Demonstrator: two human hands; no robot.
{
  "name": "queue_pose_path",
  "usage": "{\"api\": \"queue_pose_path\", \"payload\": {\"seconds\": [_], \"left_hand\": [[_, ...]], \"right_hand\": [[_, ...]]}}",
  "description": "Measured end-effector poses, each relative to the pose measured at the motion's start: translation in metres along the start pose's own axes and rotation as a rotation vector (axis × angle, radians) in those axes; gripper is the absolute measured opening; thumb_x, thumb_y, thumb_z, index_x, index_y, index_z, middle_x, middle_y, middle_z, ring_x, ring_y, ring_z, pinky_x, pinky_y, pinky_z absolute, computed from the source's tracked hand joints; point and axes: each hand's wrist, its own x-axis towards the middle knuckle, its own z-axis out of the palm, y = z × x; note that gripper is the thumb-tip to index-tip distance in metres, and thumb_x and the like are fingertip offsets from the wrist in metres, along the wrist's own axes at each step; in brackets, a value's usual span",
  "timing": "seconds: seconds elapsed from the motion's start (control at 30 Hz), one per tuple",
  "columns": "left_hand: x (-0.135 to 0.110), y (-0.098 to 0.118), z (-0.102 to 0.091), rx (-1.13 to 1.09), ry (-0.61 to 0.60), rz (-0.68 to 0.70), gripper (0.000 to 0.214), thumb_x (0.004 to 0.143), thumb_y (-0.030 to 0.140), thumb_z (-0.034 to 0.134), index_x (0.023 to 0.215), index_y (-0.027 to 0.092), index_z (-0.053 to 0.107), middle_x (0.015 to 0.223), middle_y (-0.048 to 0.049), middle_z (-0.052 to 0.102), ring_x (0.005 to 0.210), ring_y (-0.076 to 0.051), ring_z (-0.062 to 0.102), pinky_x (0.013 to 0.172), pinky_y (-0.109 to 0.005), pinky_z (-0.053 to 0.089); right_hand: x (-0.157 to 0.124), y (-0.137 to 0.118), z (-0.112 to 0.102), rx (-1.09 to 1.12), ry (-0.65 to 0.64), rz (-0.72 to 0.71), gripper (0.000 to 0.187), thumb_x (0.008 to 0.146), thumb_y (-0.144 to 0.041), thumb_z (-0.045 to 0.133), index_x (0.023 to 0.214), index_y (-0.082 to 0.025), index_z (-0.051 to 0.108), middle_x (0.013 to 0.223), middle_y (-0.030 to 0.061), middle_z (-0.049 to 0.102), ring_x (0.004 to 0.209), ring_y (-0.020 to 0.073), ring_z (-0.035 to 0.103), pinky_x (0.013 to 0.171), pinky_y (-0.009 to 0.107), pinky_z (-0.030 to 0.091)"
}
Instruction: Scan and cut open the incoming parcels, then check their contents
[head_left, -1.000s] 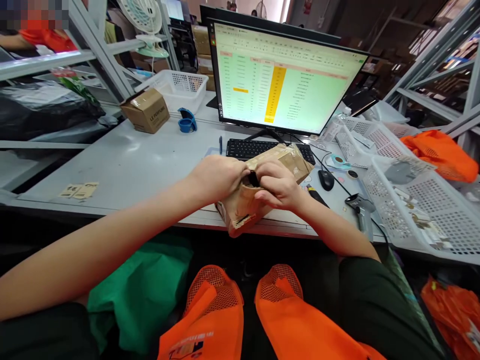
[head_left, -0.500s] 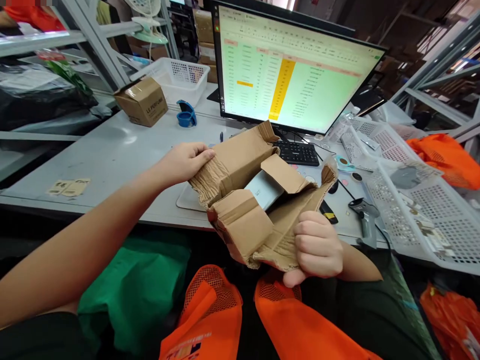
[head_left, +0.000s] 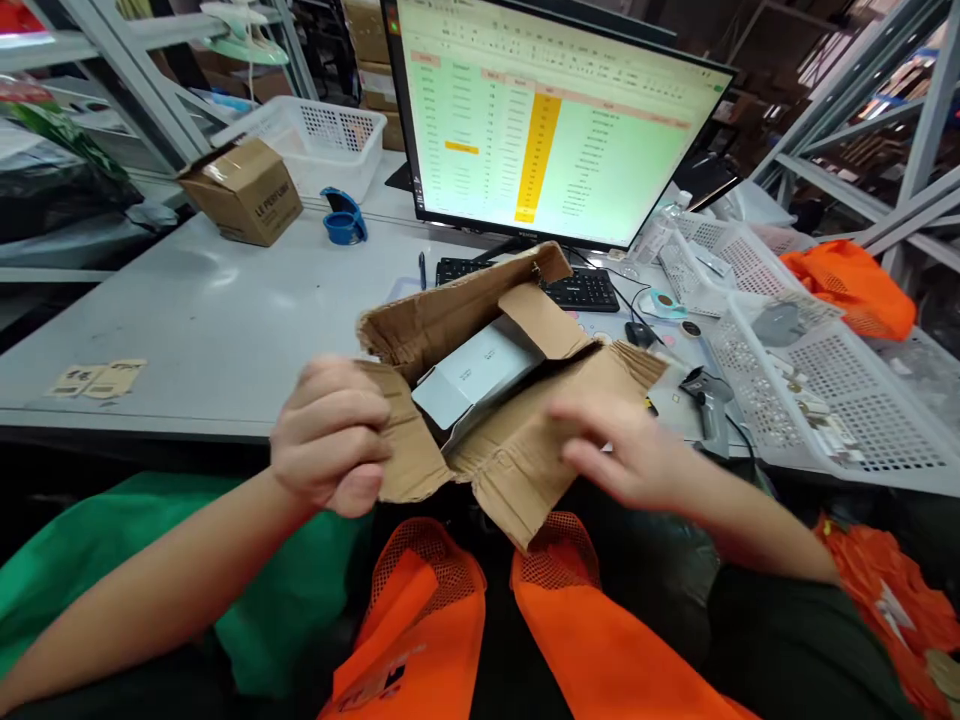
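A torn, crumpled cardboard box (head_left: 517, 440) sits in front of me at the desk's edge with its flaps spread apart. Inside it, tilted, lies a pale blue-white carton (head_left: 480, 365) with small dark print on its top. My left hand (head_left: 330, 435) is closed around the box's left flap, knuckles up. Over the right flap hovers my right hand (head_left: 619, 450), slightly blurred, with its index finger and thumb apart and nothing between them; whether a fingertip touches the cardboard I cannot tell.
Behind the box stand a keyboard (head_left: 585, 290) and a large monitor (head_left: 555, 130). A small brown box (head_left: 251, 195) and a blue lidded container (head_left: 345, 220) are at the left. On the right are a barcode scanner (head_left: 709, 400) and a white basket (head_left: 862, 390).
The flaps have spread wider and more of the pale carton shows. My left hand has shifted down to the left flap. My right hand has loosened its grip on the right side.
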Motion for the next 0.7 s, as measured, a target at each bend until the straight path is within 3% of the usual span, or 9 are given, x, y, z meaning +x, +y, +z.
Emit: {"api": "queue_pose_path", "payload": {"seconds": [0.07, 0.13, 0.23, 0.33, 0.4, 0.47, 0.53, 0.6, 0.7], "left_hand": [[-0.025, 0.007, -0.012, -0.085, 0.087, 0.013, 0.048, 0.092, 0.057, 0.044, 0.054, 0.030, 0.055, 0.063, -0.0067, 0.061, 0.069, -0.026, 0.062, 0.076, -0.051, 0.055], [-0.030, 0.024, -0.025, -0.126, -0.024, -0.061, 0.035, 0.095, 0.039, 0.050, 0.065, 0.028, 0.062, 0.078, -0.0064, 0.071, 0.078, -0.023, 0.068, 0.078, -0.043, 0.057], [0.003, 0.056, -0.039, 0.091, -0.329, -0.246, 0.030, 0.101, 0.038, 0.050, 0.081, 0.023, 0.066, 0.082, -0.0090, 0.071, 0.076, -0.025, 0.069, 0.070, -0.037, 0.055], [0.060, 0.079, -0.031, 0.440, -0.544, -0.240, 0.032, 0.095, 0.045, 0.066, 0.104, 0.015, 0.071, 0.093, -0.0164, 0.073, 0.082, -0.033, 0.072, 0.066, -0.038, 0.053], [0.093, 0.082, -0.017, 0.532, -0.714, -0.204, 0.065, 0.084, 0.047, 0.080, 0.135, 0.009, 0.065, 0.110, -0.0232, 0.074, 0.098, -0.039, 0.073, 0.072, -0.038, 0.055], [0.114, 0.073, -0.001, 0.523, -0.912, -0.249, 0.107, 0.075, 0.050, 0.087, 0.161, 0.007, 0.042, 0.121, -0.0266, 0.073, 0.104, -0.040, 0.073, 0.075, -0.037, 0.056], [0.121, 0.058, 0.010, 0.459, -1.032, -0.324, 0.124, 0.076, 0.054, 0.083, 0.172, 0.010, 0.018, 0.128, -0.0270, 0.072, 0.105, -0.038, 0.074, 0.078, -0.035, 0.056], [0.118, 0.043, 0.012, 0.389, -1.007, -0.344, 0.119, 0.083, 0.055, 0.073, 0.174, 0.015, 0.008, 0.138, -0.0262, 0.068, 0.107, -0.037, 0.075, 0.081, -0.036, 0.057], [0.112, 0.033, -0.002, 0.304, -0.785, -0.300, 0.100, 0.088, 0.052, 0.065, 0.173, 0.021, 0.022, 0.148, -0.0221, 0.063, 0.121, -0.037, 0.070, 0.096, -0.039, 0.057]], "right_hand": [[0.029, 0.018, -0.020, -0.219, -0.033, 0.213, 0.055, 0.102, -0.054, 0.064, 0.142, -0.016, 0.062, 0.134, 0.0215, 0.070, 0.116, 0.0351, 0.072, 0.099, 0.049, 0.058], [0.061, 0.037, -0.030, -0.370, -0.188, 0.389, 0.088, 0.085, -0.062, 0.079, 0.152, -0.010, 0.055, 0.134, 0.0268, 0.069, 0.114, 0.0430, 0.071, 0.095, 0.054, 0.058], [0.095, 0.052, -0.033, -0.409, -0.530, 0.503, 0.106, 0.083, -0.064, 0.078, 0.162, -0.003, 0.042, 0.124, 0.0278, 0.074, 0.104, 0.0431, 0.073, 0.085, 0.050, 0.059], [0.101, 0.050, -0.036, -0.382, -0.611, 0.486, 0.082, 0.097, -0.064, 0.058, 0.154, -0.006, 0.053, 0.125, 0.0266, 0.075, 0.101, 0.0407, 0.075, 0.081, 0.047, 0.058], [0.095, 0.047, -0.040, -0.355, -0.588, 0.460, 0.063, 0.106, -0.056, 0.040, 0.138, -0.009, 0.066, 0.124, 0.0251, 0.076, 0.102, 0.0389, 0.075, 0.084, 0.046, 0.056], [0.085, 0.046, -0.043, -0.331, -0.546, 0.445, 0.058, 0.110, -0.048, 0.028, 0.126, -0.012, 0.071, 0.123, 0.0227, 0.077, 0.105, 0.0373, 0.074, 0.089, 0.046, 0.055], [0.073, 0.051, -0.047, -0.269, -0.523, 0.444, 0.059, 0.109, -0.059, 0.036, 0.131, -0.016, 0.070, 0.123, 0.0197, 0.078, 0.106, 0.0364, 0.074, 0.090, 0.045, 0.055], [0.063, 0.063, -0.050, -0.186, -0.522, 0.439, 0.071, 0.096, -0.073, 0.059, 0.142, -0.019, 0.063, 0.126, 0.0175, 0.078, 0.103, 0.0361, 0.075, 0.086, 0.043, 0.056], [0.050, 0.083, -0.057, -0.055, -0.546, 0.407, 0.081, 0.084, -0.068, 0.078, 0.149, -0.024, 0.059, 0.126, 0.0131, 0.079, 0.102, 0.0334, 0.076, 0.085, 0.042, 0.058]]}}
